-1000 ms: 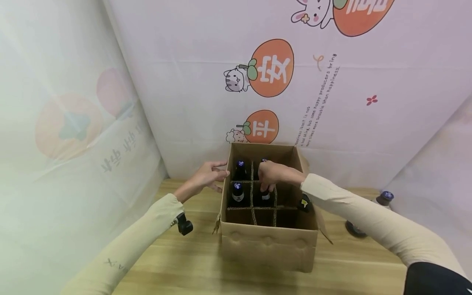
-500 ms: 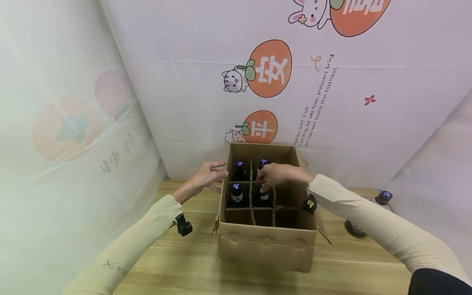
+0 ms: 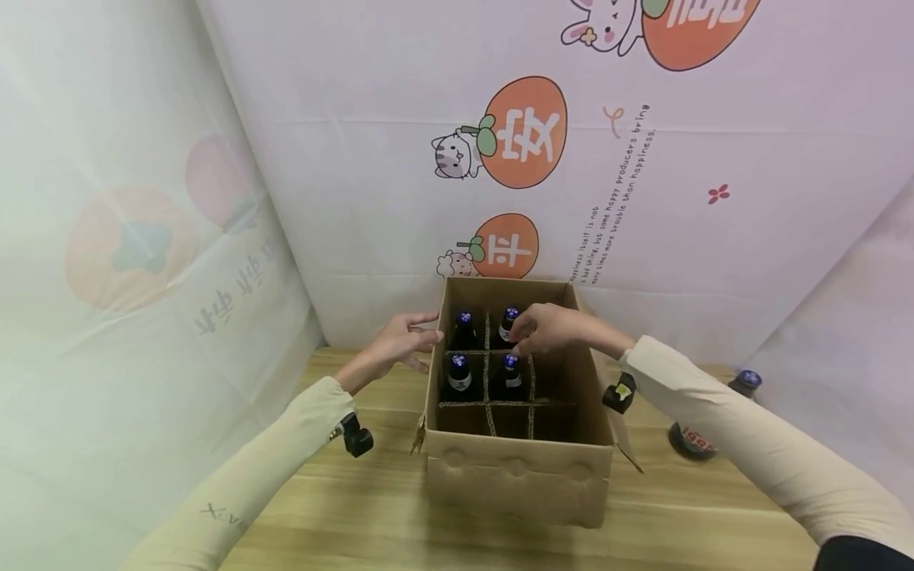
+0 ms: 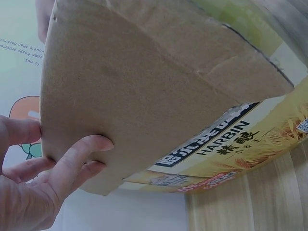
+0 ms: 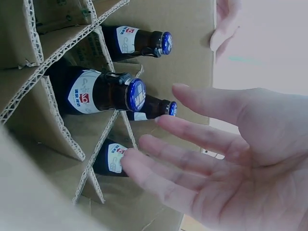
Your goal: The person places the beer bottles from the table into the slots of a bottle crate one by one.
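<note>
A cardboard box (image 3: 517, 476) stands on the table, divided by cardboard strips. Several dark beer bottles with blue caps stand in its cells: a near-left bottle (image 3: 459, 379), a near-middle bottle (image 3: 511, 381), a far-left bottle (image 3: 465, 327) and a far-middle bottle (image 3: 508, 325). My left hand (image 3: 400, 341) touches the box's left wall; in the left wrist view its fingertips (image 4: 98, 143) rest against the brown cardboard. Just above the middle bottles, my right hand (image 3: 553, 327) has loosely extended fingers and holds nothing, as the right wrist view also shows.
Another blue-capped bottle (image 3: 747, 383) stands on the wooden table (image 3: 343, 507) to the right, partly hidden by my right sleeve. Flaps hang at the box's sides, such as the right flap (image 3: 628, 440). A printed white cloth (image 3: 400, 198) hangs behind.
My right hand has let go of the near-middle bottle and drawn up and to the right, uncovering its cap. The left hand and the box have stayed in place.
</note>
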Motion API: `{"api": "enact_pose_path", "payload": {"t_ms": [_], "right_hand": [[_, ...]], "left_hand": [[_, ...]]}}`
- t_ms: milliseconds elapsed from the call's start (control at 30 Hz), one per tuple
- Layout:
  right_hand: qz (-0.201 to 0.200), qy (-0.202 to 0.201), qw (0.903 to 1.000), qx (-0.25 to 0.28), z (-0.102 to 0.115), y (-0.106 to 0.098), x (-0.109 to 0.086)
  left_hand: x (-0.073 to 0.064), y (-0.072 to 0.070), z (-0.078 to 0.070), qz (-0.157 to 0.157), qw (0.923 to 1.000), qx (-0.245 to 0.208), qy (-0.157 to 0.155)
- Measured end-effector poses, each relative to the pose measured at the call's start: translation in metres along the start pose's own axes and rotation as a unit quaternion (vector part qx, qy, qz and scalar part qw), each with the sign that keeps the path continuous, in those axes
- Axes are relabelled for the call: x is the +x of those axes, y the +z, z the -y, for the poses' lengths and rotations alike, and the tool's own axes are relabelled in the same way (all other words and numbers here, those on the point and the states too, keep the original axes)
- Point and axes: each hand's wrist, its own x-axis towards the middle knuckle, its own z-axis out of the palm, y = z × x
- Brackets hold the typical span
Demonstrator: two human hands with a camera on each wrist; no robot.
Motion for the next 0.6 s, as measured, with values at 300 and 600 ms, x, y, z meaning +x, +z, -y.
{"api": "enact_pose_path", "payload": {"t_ms": [300, 600], "right_hand": [[-0.062, -0.045, 0.9949, 0.066, -0.01, 0.0, -0.016], [-0.106, -0.058, 0.9797, 0.159, -0.02, 0.006, -0.029]], "left_hand": [[0.003, 0.0, 0.0, -0.002, 1.0, -0.002, -0.006], [0.001, 0.0, 0.002, -0.001, 1.0, -0.004, 0.0]]}}
